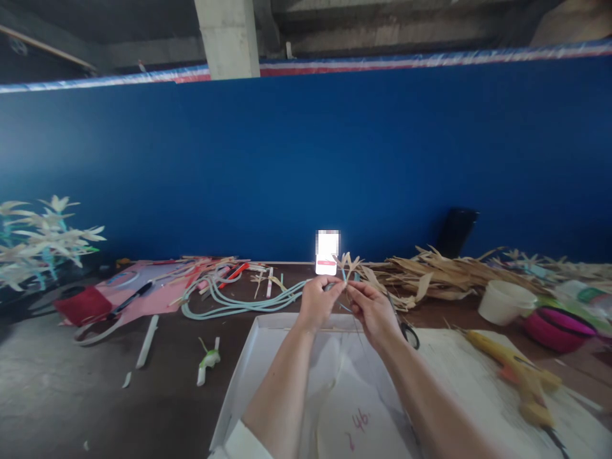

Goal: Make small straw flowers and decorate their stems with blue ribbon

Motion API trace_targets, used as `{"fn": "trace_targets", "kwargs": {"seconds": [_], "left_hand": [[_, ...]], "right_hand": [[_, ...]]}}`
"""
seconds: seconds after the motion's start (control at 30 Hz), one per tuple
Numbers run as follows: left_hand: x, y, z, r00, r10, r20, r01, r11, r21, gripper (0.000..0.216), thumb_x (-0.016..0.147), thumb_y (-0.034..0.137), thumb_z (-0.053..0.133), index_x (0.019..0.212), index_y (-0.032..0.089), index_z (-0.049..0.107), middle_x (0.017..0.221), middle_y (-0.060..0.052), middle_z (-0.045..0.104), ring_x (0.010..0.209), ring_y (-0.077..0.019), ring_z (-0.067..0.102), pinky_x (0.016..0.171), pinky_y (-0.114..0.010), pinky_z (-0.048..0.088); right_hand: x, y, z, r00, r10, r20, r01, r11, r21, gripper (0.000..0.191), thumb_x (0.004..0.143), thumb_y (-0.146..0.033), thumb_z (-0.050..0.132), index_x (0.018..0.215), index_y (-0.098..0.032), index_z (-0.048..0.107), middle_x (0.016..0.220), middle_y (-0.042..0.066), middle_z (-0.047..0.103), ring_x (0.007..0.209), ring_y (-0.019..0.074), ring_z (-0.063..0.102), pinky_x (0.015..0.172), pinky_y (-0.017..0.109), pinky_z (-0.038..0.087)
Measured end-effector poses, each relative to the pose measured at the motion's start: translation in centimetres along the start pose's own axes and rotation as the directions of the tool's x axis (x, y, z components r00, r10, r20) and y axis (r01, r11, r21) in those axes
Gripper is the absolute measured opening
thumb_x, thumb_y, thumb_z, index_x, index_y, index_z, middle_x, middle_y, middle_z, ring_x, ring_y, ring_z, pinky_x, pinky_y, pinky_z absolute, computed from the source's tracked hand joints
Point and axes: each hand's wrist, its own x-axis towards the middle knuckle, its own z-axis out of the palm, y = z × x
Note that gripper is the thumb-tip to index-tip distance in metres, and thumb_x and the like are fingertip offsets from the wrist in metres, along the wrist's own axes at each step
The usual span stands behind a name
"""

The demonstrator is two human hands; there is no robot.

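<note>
My left hand (319, 299) and my right hand (373, 311) meet above the far part of a white box lid (282, 382). Between their pinched fingertips is a small flower of dried husk strips (350, 262), its pale petals spread upward. A bit of light blue shows at its base. From the right fingers a thin thread or wire (359, 338) seems to hang down over the lid. Fingers hide the lower part of the flower. Just beyond the hands stands a lit phone (327, 254). Scissors handles (410, 336) show beside my right wrist.
Dried husks (444, 271) lie in a heap at the back right, by a white cup (507, 302) and a magenta bowl (558, 329). A yellow glue gun (521, 373) rests on the right. Pale blue tubing (239, 309) coils left; finished flowers (52, 233) stand far left.
</note>
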Motion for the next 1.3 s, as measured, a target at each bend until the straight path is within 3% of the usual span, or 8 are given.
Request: {"fn": "trace_targets", "kwargs": {"seconds": [0.23, 0.5, 0.93, 1.1, 1.3], "left_hand": [[-0.1, 0.1, 0.0, 1.0, 0.015, -0.005, -0.015, 1.0, 0.024, 0.023, 0.071, 0.034, 0.059, 0.078, 0.016, 0.069, 0.075, -0.003, 0.069, 0.072, -0.0158, 0.059, 0.071, -0.026, 0.044], [0.0, 0.2, 0.1, 0.999, 0.041, -0.002, -0.041, 0.999, 0.026, 0.019, 0.071, 0.032, 0.059, 0.078, 0.016, 0.069, 0.077, -0.003, 0.069, 0.074, -0.0157, 0.06, 0.072, -0.026, 0.044], [0.1, 0.5, -0.3, 1.0, 0.015, 0.016, -0.015, 1.0, 0.004, 0.022, 0.071, 0.033, 0.06, 0.079, 0.015, 0.07, 0.079, -0.004, 0.07, 0.075, -0.0167, 0.061, 0.073, -0.026, 0.044], [0.2, 0.6, -0.4, 0.999, -0.03, 0.028, 0.03, 1.0, 0.003, 0.021, 0.069, 0.031, 0.061, 0.077, 0.014, 0.07, 0.078, -0.005, 0.07, 0.076, -0.0174, 0.061, 0.071, -0.026, 0.044], [0.1, 0.8, 0.0, 0.999, -0.038, 0.013, 0.037, 0.998, 0.06, 0.021, 0.07, 0.03, 0.059, 0.08, 0.015, 0.071, 0.077, -0.004, 0.07, 0.073, -0.0159, 0.061, 0.071, -0.025, 0.044]], "right_hand": [[0.3, 0.4, -0.3, 0.997, -0.078, 0.006, 0.079, 0.997, -0.027, 0.032, 0.06, -0.036, 0.074, 0.083, -0.015, 0.065, 0.051, -0.006, 0.045, 0.042, 0.0047, 0.036, 0.038, 0.018, 0.021], [-0.3, -0.2, 0.0, 0.998, -0.062, -0.018, 0.062, 0.998, 0.0, 0.028, 0.062, -0.038, 0.072, 0.077, -0.016, 0.064, 0.051, -0.004, 0.046, 0.044, 0.0066, 0.038, 0.04, 0.019, 0.025], [-0.2, -0.1, -0.2, 0.987, -0.161, -0.003, 0.158, 0.973, -0.17, 0.033, 0.063, -0.039, 0.071, 0.087, -0.016, 0.068, 0.057, -0.002, 0.055, 0.045, 0.0079, 0.042, 0.042, 0.021, 0.031], [-0.5, -0.4, 0.2, 0.959, -0.285, -0.009, 0.265, 0.902, -0.341, 0.032, 0.066, -0.041, 0.067, 0.086, -0.017, 0.069, 0.074, 0.004, 0.067, 0.063, 0.0159, 0.057, 0.056, 0.027, 0.043], [-0.8, -0.8, 0.3, 0.912, -0.408, -0.041, 0.321, 0.772, -0.548, 0.03, 0.069, -0.04, 0.063, 0.085, -0.016, 0.07, 0.077, 0.006, 0.069, 0.066, 0.0191, 0.059, 0.061, 0.03, 0.045]]}}
